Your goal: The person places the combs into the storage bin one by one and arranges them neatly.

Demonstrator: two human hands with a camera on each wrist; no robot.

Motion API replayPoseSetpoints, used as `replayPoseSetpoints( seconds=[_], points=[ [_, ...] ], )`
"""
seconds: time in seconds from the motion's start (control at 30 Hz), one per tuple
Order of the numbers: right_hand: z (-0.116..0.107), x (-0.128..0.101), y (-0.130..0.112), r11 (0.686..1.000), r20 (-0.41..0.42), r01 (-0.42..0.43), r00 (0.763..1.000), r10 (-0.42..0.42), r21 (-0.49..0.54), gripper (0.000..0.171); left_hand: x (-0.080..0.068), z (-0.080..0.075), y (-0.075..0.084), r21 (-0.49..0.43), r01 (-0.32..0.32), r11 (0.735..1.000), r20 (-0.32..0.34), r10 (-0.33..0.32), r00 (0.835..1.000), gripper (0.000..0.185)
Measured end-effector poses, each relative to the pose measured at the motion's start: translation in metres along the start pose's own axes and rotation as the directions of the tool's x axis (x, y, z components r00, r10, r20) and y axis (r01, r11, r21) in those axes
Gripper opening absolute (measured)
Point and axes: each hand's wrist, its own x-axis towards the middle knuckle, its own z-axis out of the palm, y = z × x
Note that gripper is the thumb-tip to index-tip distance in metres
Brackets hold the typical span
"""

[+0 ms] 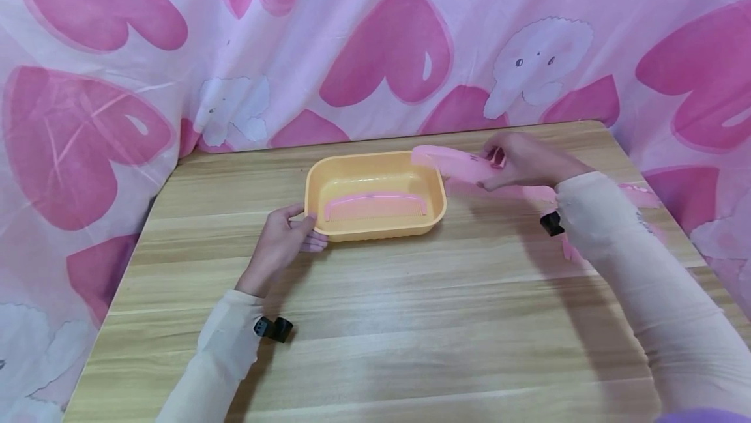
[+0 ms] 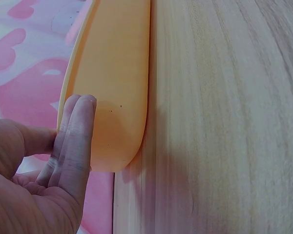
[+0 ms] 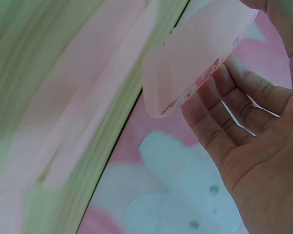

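A pink comb (image 1: 448,159) is pinched between the thumb and fingers of the right hand (image 1: 525,157). It is pale and slightly translucent, with a smooth curved spine, a rounded end and fine teeth along the lower edge. Its far end overlaps the right far corner of a yellow-orange plastic basin (image 1: 378,236); whether they touch, I cannot tell.

The basin, a rounded rectangle with a thin rim, sits on the wood-grain table (image 1: 375,325). Inside lies a second pink comb (image 1: 375,197), spine away from the person and teeth toward them. The left hand (image 1: 280,240) pinches the basin's near left corner, fingers along the outer wall.

More pink pieces (image 1: 641,196) lie partly hidden behind the right sleeve (image 1: 633,266). The held comb bears a red print and small dark marks, too blurred to read.
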Motion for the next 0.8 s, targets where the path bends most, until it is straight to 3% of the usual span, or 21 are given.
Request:
replayPoseSetpoints(
  seconds=[0.43,0.8],
  points=[
    [0.019,0.047,-0.049,0.988,0.052,0.147,0.988,-0.149,0.047,0.044,-0.001,0.000,0.001,-0.001,0.010,1.000,-0.002,-0.010,1.000,0.044],
    [0.035,0.068,-0.084,0.985,0.143,0.166,0.975,-0.170,0.040,0.047,-0.001,0.001,0.002,-0.013,0.008,1.000,-0.007,-0.008,1.000,0.044]
  ],
)
